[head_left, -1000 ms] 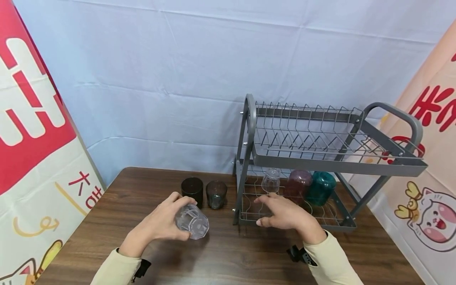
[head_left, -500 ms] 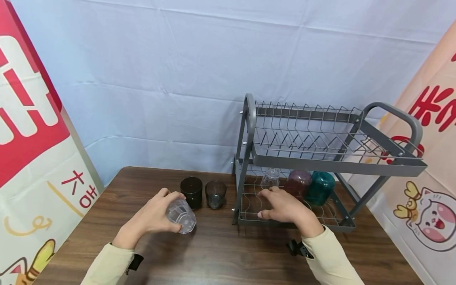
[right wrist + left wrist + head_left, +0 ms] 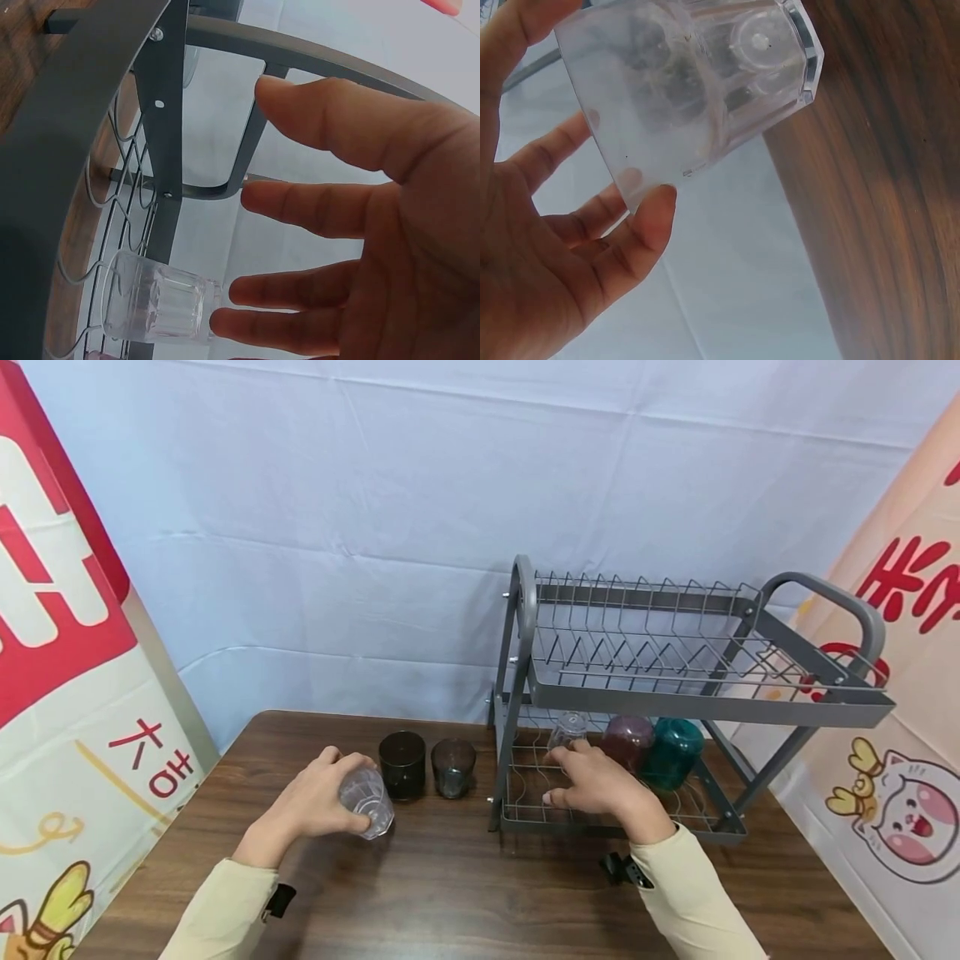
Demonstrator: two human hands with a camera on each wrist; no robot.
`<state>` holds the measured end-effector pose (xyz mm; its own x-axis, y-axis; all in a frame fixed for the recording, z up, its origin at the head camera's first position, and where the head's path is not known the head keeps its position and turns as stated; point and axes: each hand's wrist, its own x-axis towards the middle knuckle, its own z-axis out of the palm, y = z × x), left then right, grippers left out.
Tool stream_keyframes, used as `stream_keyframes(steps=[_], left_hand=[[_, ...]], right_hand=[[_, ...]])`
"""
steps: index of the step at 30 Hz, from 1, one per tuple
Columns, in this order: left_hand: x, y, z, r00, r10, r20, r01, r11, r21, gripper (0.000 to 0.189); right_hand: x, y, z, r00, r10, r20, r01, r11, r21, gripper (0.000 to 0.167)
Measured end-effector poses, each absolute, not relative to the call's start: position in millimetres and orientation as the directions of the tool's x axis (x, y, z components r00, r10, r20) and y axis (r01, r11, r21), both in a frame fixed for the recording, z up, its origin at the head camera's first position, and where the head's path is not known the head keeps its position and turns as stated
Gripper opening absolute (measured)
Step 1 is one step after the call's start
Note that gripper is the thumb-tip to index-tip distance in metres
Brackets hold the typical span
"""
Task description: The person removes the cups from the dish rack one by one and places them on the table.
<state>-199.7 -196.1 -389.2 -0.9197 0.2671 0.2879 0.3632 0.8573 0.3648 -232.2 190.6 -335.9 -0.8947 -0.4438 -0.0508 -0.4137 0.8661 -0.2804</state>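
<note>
Clear cup [image 3: 369,802] is pinched near the rim by the fingers of the left hand [image 3: 311,800], tilted, base angled down. Looks lifted off the desk [image 3: 450,902], just beside the black cup [image 3: 402,767]. Right hand's [image 3: 603,785] fingers are spread, nothing held, at the rack's [image 3: 697,697] lower tier; contact with the upturned glass [image 3: 161,300] can't be told. Wall is best pinched firmly, not squeezed; smooth plastic or glass may slip. Tilt should be corrected slowly, black cup not knocked.

the rack [image 3: 712,703] looks matt metal, the table [image 3: 465,893] wooden.
</note>
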Motion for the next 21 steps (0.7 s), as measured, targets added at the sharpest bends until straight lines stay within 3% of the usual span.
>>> stream_keyframes(steps=[12, 21], left_hand=[[-209.5, -207.1, -389.6, -0.945, 0.180, 0.273, 0.269, 0.902, 0.337, 0.069], [-216.8, -213.8, -392.9, -0.948, 0.131, 0.290, 0.228, 0.916, 0.330, 0.070]], right_hand=[[-241.6, 193.1, -335.4, -0.907, -0.420, -0.037, -0.402, 0.888, -0.226, 0.054], [-248.7, 195.0, -334.8, -0.918, -0.396, -0.016, -0.383, 0.896, -0.224, 0.063]])
